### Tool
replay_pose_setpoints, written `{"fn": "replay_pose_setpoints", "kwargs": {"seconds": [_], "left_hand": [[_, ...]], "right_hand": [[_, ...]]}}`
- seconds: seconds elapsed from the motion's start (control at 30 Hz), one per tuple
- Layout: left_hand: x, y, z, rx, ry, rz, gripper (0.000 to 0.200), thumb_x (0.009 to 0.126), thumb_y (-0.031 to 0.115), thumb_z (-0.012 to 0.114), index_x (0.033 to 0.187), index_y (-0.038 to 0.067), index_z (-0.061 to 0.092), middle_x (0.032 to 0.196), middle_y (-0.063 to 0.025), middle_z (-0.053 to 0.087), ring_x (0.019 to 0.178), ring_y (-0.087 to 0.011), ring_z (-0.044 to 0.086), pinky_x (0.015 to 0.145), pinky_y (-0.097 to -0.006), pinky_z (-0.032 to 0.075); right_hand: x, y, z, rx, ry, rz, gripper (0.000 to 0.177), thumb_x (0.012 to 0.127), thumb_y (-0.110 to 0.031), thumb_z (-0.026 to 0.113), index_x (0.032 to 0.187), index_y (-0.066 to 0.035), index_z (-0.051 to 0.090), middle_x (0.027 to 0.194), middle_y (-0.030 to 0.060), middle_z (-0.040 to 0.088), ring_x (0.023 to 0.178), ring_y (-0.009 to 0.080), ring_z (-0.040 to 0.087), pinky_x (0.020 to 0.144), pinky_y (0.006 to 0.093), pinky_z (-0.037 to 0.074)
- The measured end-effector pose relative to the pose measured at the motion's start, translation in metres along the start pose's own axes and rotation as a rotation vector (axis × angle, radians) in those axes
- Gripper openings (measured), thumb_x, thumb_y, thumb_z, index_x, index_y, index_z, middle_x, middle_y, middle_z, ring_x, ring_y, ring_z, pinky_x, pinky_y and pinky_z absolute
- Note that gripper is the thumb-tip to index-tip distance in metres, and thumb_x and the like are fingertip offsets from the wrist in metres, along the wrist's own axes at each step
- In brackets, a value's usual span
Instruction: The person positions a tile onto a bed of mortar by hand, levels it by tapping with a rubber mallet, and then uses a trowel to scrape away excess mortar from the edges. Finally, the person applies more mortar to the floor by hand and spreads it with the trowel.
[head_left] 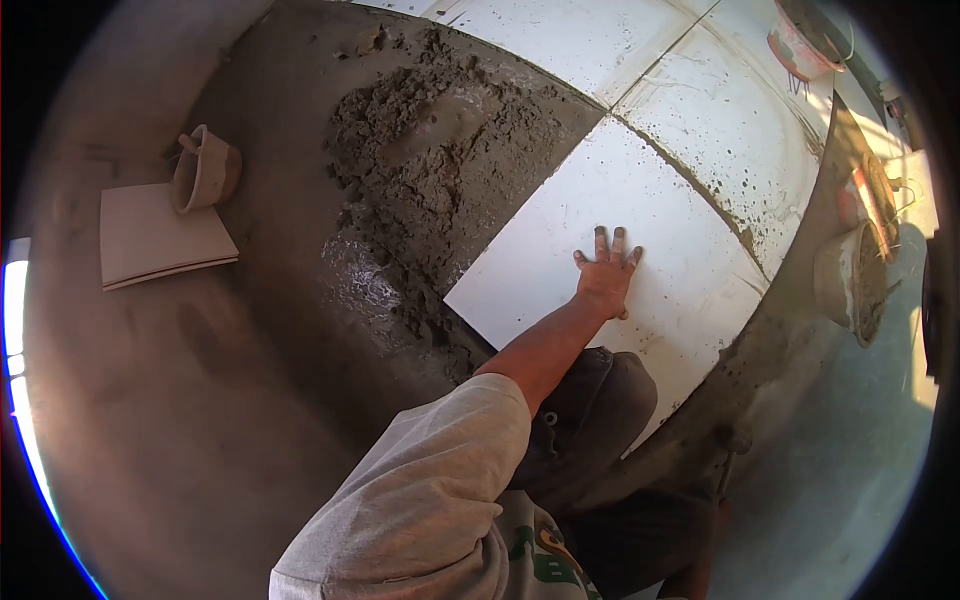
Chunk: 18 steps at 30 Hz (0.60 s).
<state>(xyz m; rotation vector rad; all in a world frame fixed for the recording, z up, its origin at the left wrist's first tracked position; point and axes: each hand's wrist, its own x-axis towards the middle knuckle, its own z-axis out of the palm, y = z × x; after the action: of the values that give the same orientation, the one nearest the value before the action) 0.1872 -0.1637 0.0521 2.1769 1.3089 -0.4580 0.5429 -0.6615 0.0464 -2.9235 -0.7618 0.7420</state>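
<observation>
My left hand (604, 277) lies flat, fingers spread, on a large white floor tile (540, 290); it holds nothing. This tile rests on a bed of grey wet mortar (430, 150), which is heaped along its left edge. More white tiles (700, 120), speckled with mortar, lie beyond and to the right of it. My bent knee in dark trousers (600, 410) sits at the tile's near edge. My right hand is out of view.
At the left, on the bare cement floor, a small mortar-coated pan (205, 170) stands on a stack of tiles (160, 240). A mortar-filled bucket (850, 285) stands at the right past a raised edge. Another container (800, 45) is at the top right.
</observation>
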Motion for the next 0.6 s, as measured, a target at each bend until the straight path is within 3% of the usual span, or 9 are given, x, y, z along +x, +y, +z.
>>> {"fn": "replay_pose_setpoints", "kwargs": {"seconds": [0.13,0.17,0.23,0.27,0.33,0.43,0.47,0.5,0.6], "left_hand": [[0.002,-0.024,-0.002,-0.107,-0.083,0.105,0.096,0.071,0.044,0.077,0.150,0.020,0.030,0.160,-0.0125,0.003,0.147,-0.0337,0.006,0.110,-0.0568,0.029],[0.017,-0.050,0.025,-0.253,-0.017,0.188,0.081,0.075,0.046,0.072,0.145,0.017,0.041,0.156,-0.0140,0.023,0.144,-0.0314,0.023,0.112,-0.0466,0.032],[-0.028,-0.070,0.009,-0.647,-0.063,-0.057,0.076,0.078,0.049,0.068,0.142,0.013,0.044,0.145,-0.0173,0.043,0.135,-0.0329,0.040,0.109,-0.0406,0.035],[-0.057,-0.080,0.017,-0.636,0.137,-0.144,0.073,0.081,0.049,0.065,0.140,0.009,0.046,0.135,-0.0184,0.053,0.126,-0.0330,0.049,0.107,-0.0380,0.038],[-0.121,-0.101,0.027,-0.760,0.293,-0.374,0.066,0.083,0.048,0.064,0.132,0.006,0.055,0.128,-0.0190,0.059,0.119,-0.0318,0.056,0.100,-0.0398,0.043],[-0.243,-0.132,0.065,-1.211,0.369,-0.639,0.058,0.082,0.047,0.065,0.123,0.005,0.062,0.123,-0.0186,0.062,0.116,-0.0319,0.058,0.098,-0.0404,0.045],[-0.291,-0.132,0.063,-0.956,0.370,-0.694,0.054,0.083,0.045,0.062,0.120,0.005,0.063,0.121,-0.0195,0.062,0.116,-0.0333,0.057,0.099,-0.0401,0.043],[-0.333,-0.126,0.052,-0.887,0.180,-0.876,0.050,0.084,0.042,0.060,0.117,0.005,0.065,0.121,-0.0203,0.062,0.116,-0.0346,0.057,0.100,-0.0402,0.043],[-0.431,-0.102,0.070,-0.776,0.147,-0.911,0.048,0.084,0.040,0.059,0.116,0.004,0.065,0.120,-0.0208,0.062,0.115,-0.0346,0.057,0.099,-0.0402,0.043]], "right_hand": [[-0.008,0.023,-0.003,-0.004,-0.082,-0.152,0.044,0.094,-0.036,0.053,0.110,0.005,0.056,0.101,0.0249,0.063,0.096,0.0422,0.061,0.081,0.0481,0.047],[-0.004,0.025,0.001,-0.105,0.002,-0.066,0.041,0.093,-0.032,0.056,0.111,0.005,0.057,0.104,0.0251,0.063,0.099,0.0418,0.061,0.084,0.0474,0.047],[-0.011,0.025,-0.026,-0.231,0.074,0.001,0.039,0.091,-0.028,0.059,0.112,0.005,0.057,0.106,0.0253,0.063,0.102,0.0414,0.061,0.087,0.0467,0.047],[-0.021,0.021,-0.046,-0.229,-0.027,-0.026,0.038,0.090,-0.026,0.061,0.112,0.005,0.058,0.107,0.0256,0.064,0.102,0.0414,0.061,0.087,0.0465,0.048],[-0.048,-0.019,-0.091,-0.234,-0.132,-0.056,0.037,0.089,-0.024,0.063,0.113,0.004,0.059,0.107,0.0259,0.064,0.102,0.0413,0.061,0.087,0.0463,0.048],[-0.092,-0.060,-0.154,-0.283,-0.310,-0.202,0.030,0.088,-0.024,0.060,0.096,0.005,0.060,0.090,0.0231,0.065,0.087,0.0369,0.065,0.078,0.0443,0.048],[-0.089,-0.066,-0.165,-0.315,-0.354,-0.245,0.031,0.088,-0.024,0.059,0.095,0.006,0.060,0.085,0.0224,0.066,0.083,0.0359,0.066,0.075,0.0440,0.049],[-0.091,-0.078,-0.176,-0.311,-0.388,-0.267,0.032,0.088,-0.025,0.059,0.093,0.006,0.060,0.083,0.0223,0.065,0.080,0.0339,0.066,0.073,0.0440,0.049],[-0.105,-0.155,-0.221,-0.257,-0.439,-0.398,0.029,0.091,-0.024,0.057,0.095,0.005,0.060,0.079,0.0168,0.064,0.069,0.0223,0.063,0.064,0.0391,0.049]]}}
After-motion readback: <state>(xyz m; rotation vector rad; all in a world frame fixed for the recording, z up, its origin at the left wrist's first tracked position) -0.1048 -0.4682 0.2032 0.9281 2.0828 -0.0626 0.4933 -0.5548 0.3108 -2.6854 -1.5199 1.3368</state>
